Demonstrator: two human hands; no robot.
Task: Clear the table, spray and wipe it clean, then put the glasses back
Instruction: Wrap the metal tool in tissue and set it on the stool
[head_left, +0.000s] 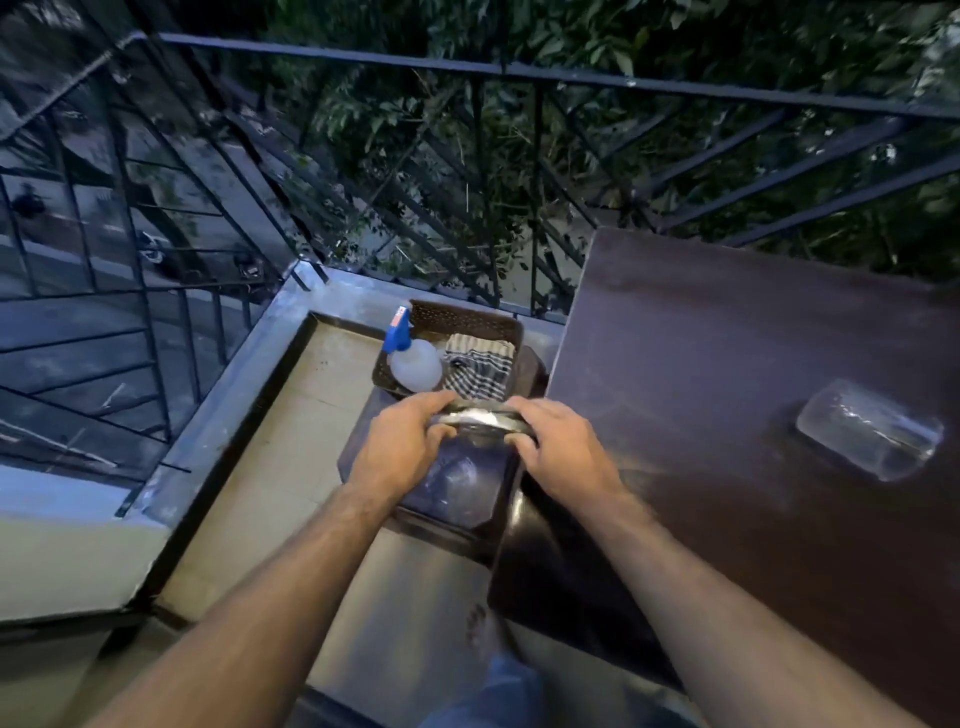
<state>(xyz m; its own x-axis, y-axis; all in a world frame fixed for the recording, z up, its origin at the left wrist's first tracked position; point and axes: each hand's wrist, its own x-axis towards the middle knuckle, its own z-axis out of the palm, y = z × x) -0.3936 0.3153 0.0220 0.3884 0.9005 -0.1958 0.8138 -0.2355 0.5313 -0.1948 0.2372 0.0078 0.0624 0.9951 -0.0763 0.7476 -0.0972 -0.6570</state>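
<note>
1. The clearing step is in hand: both hands hold something low over the dark stool (363, 447) that stands left of the brown table (727, 364).
2. The left hand (400, 447) and the right hand (561, 447) are each curled closed on the metal rim of what looks like a clear glass (467, 457); blur makes its exact form hard to tell.
3. A second glass (870, 436) lies on its side on the table, well apart from the hands, not yet cleared.
4. The spray bottle (413, 364) and the striped cloth (480, 364) sit in a brown basket (467, 317) just beyond the hands.
5. Next, judging by this, the held glass needs setting down steadily on the stool, then the fingers released before reaching for the glass on the table.
</note>
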